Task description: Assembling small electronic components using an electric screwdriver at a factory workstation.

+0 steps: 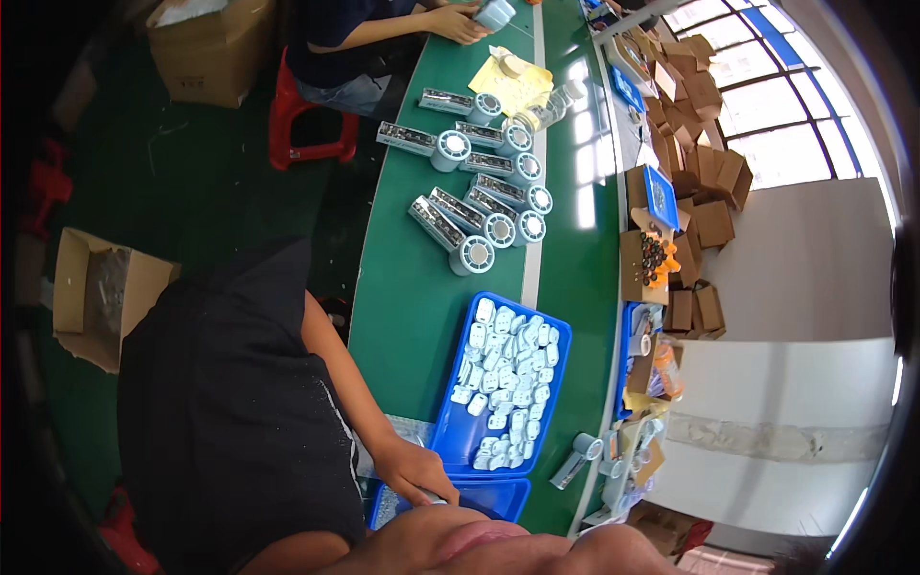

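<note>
A long green workbench [412, 287] runs through the room over a dark green floor [192, 182]. Bright daylight comes through windows [786, 96] at the upper right. A red stool [302, 120] stands near the bench's far left edge.

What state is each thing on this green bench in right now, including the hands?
Upper blue tray: flat on the bench, filled with small white parts.
Lower blue tray: partly hidden by the hand.
Hand: resting at the lower tray's edge; left or right unclear.
Grey cylindrical units: lying on their sides in rows.
Small brown boxes: piled loosely, several open.
</note>
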The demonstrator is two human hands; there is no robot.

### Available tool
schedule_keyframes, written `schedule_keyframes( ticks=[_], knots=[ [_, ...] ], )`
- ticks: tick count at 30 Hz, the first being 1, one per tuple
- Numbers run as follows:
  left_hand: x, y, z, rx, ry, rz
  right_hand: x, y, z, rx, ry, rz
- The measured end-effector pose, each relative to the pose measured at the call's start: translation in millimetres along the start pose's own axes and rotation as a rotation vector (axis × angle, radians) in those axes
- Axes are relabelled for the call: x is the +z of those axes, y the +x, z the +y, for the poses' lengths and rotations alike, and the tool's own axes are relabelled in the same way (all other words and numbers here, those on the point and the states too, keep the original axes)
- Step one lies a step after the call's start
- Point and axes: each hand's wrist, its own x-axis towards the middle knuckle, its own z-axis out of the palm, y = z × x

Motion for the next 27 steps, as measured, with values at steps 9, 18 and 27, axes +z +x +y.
schedule_keyframes(
  ticks=[9,18,27],
  knots=[
    [-32.6,15.5,-15.4,-0.005,0.023,-0.002,25.6,13.5,2.7,-0.122,-0.684,0.411],
    [-10.4,16.1,-25.6,-0.004,-0.066,-0.026,63.9,-13.9,-96.2,-0.009,-0.262,-0.052],
    [-23.1,8.6,-26.2,0.018,0.052,-0.031,68.5,-3.1,-78.0,0.149,-0.038,-0.330]
  ],
)
